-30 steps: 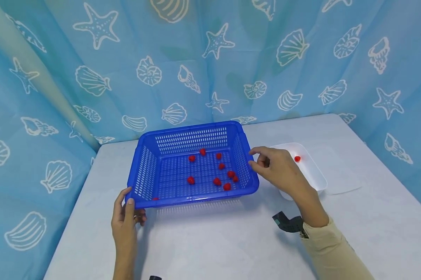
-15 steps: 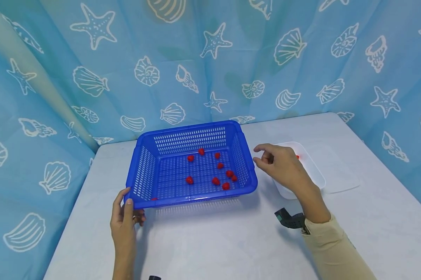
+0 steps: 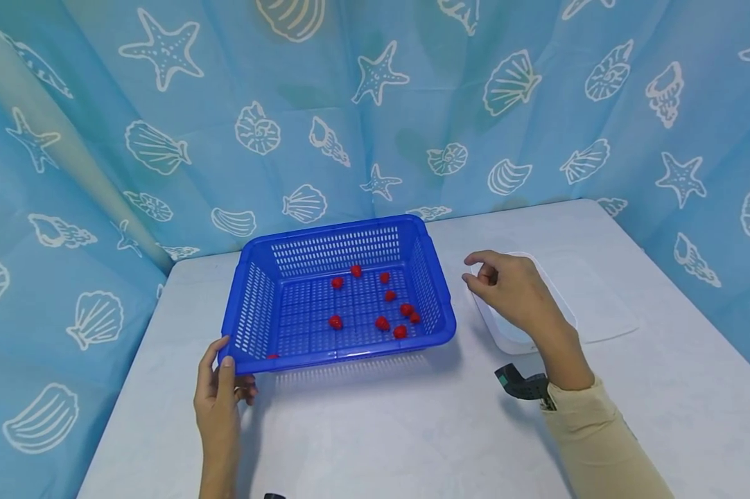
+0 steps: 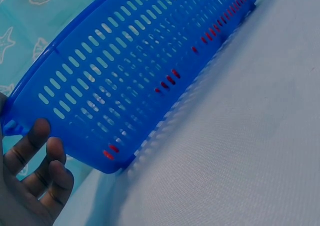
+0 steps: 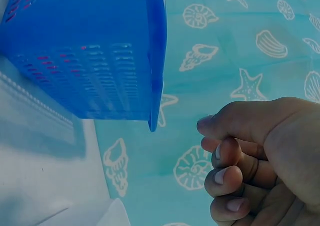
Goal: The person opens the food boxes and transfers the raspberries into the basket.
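A blue plastic basket (image 3: 350,355) with slotted walls sits on the table, its near left corner tipped up a little. Several small red berry-like pieces (image 3: 382,324) lie scattered over its floor. My left hand (image 3: 215,402) grips that near left corner; the left wrist view shows the fingers (image 4: 61,181) curled beneath the rim. Off the basket's right side, my right hand (image 3: 515,291) hovers above a white tub (image 3: 512,336). Its fingers are loosely bent, thumb and forefinger apart, and nothing is between them. The hand covers part of the tub's inside.
To the right of the tub lies a flat, see-through sheet like a lid (image 3: 602,298). Blue curtains with shell prints (image 3: 325,104) hang behind and beside the white table (image 3: 375,430). A black wrist mount (image 3: 520,384) sticks out from the right wrist.
My right hand has moved away from the basket's right rim, rightward over the tub, and now hides the red piece seen in the tub earlier. The left hand keeps its grip on the corner.
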Demonstrator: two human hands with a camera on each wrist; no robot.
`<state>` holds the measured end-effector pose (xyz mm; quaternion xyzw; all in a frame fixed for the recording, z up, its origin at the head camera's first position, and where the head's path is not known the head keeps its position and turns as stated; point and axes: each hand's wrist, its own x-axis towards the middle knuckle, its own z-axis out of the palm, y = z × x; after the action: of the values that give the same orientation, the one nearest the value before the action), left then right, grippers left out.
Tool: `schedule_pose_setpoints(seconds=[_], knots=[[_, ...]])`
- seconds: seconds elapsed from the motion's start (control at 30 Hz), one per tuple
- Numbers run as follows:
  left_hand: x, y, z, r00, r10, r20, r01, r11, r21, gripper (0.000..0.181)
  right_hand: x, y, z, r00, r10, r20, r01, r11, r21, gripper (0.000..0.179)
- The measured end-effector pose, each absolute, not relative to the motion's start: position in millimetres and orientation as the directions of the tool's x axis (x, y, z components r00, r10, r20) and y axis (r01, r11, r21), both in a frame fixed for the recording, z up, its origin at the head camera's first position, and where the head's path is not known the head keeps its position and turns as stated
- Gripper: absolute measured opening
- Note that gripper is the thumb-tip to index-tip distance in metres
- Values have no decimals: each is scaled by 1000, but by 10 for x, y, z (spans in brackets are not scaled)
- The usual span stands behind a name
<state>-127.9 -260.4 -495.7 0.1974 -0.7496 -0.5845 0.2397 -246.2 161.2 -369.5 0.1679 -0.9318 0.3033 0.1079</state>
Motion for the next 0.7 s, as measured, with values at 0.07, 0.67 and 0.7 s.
schedule_pose_setpoints(seconds=[0.07, 0.67, 0.7], knots=[[-1276, -2606, -4958, -806, -578, 129, -15, 238, 971, 41, -2471, 1624, -3700, -922, -245, 300, -374, 762, -528, 23], [-1265, -2600, -4953, -808, -575, 131, -15, 242, 970, 41, -2511, 1747, -3718, -953, -199, 228, -293, 790, -539, 24], [-1266, -2602, -4957, -808, -574, 135, -13, 246, 969, 41, -2512, 1752, -3717, -954, -199, 225, -292, 789, -540, 24]])
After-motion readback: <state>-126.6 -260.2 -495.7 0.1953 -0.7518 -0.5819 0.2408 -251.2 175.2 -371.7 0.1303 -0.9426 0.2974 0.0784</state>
